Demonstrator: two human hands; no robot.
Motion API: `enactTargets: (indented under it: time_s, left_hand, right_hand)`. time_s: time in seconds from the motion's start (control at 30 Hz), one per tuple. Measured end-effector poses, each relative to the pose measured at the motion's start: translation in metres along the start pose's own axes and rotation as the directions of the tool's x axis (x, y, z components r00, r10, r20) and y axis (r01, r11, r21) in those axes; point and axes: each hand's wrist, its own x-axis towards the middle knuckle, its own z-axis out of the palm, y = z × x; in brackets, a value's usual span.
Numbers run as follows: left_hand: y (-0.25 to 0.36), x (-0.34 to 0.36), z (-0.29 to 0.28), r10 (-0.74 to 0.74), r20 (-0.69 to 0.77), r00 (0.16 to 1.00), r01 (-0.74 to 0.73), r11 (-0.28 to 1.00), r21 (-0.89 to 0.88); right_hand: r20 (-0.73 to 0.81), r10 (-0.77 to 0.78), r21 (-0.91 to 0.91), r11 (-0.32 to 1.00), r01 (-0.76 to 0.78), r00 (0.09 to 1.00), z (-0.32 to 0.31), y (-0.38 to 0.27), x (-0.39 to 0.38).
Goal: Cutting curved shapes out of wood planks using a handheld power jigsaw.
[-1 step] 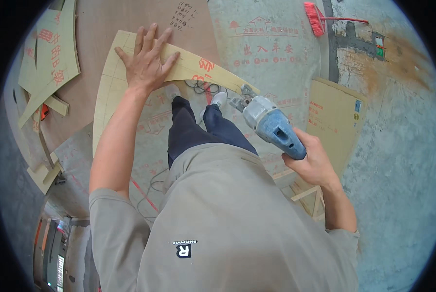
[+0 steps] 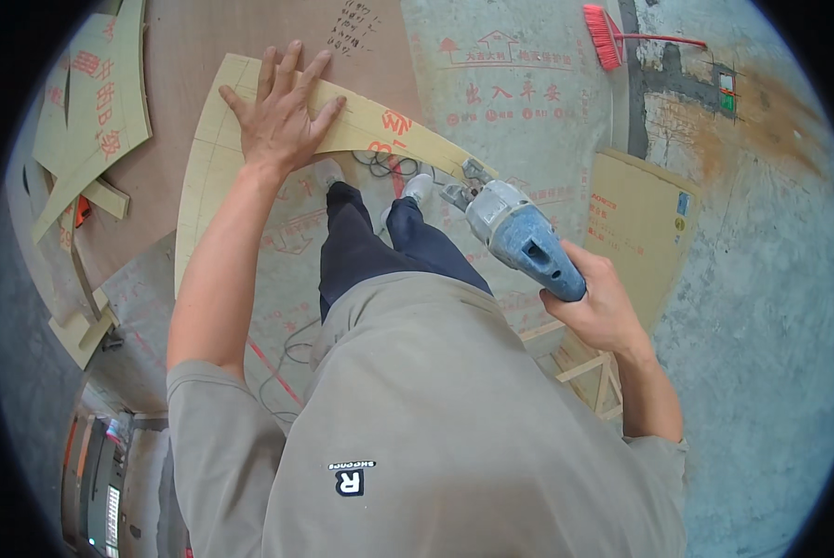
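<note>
My left hand (image 2: 282, 121) lies spread on top of a curved, pale-yellow wooden board (image 2: 210, 153) with pencil lines and red print, pressing near its wide end. My right hand (image 2: 605, 296) is wrapped round the rear of a blue-and-grey power tool, by its look a jigsaw (image 2: 521, 232). The metal foot of the jigsaw meets the narrow right-hand tip of the board. Its blade is too small to make out there.
A brown sheet (image 2: 180, 56) lies under the board's far side, with more cut yellow pieces (image 2: 110, 102) at left. A dark cable (image 2: 380, 166) curls by my feet. A flat yellow panel (image 2: 635, 232) lies at right; a red broom (image 2: 603, 37) is beyond it.
Almost nothing differs: the view has shifted by a few pixels, while both hands, the board and the jigsaw keep their places.
</note>
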Motion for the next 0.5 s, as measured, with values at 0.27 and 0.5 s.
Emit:
enactTargets:
  time_s: [0.27,0.5]
  left_hand:
    - [0.001,-0.003,0.004,-0.029,0.034,0.999,0.030,1.000,-0.002]
    - [0.003,0.000,-0.004,-0.016,-0.040,0.999,0.016,1.000,-0.002]
  right_hand:
    - [0.011,-0.014,-0.186,0.982,0.015,1.000,0.000,0.001,0.017]
    - [-0.023,-0.088,-0.221,0.972,0.080,0.996,0.005,0.002,0.022]
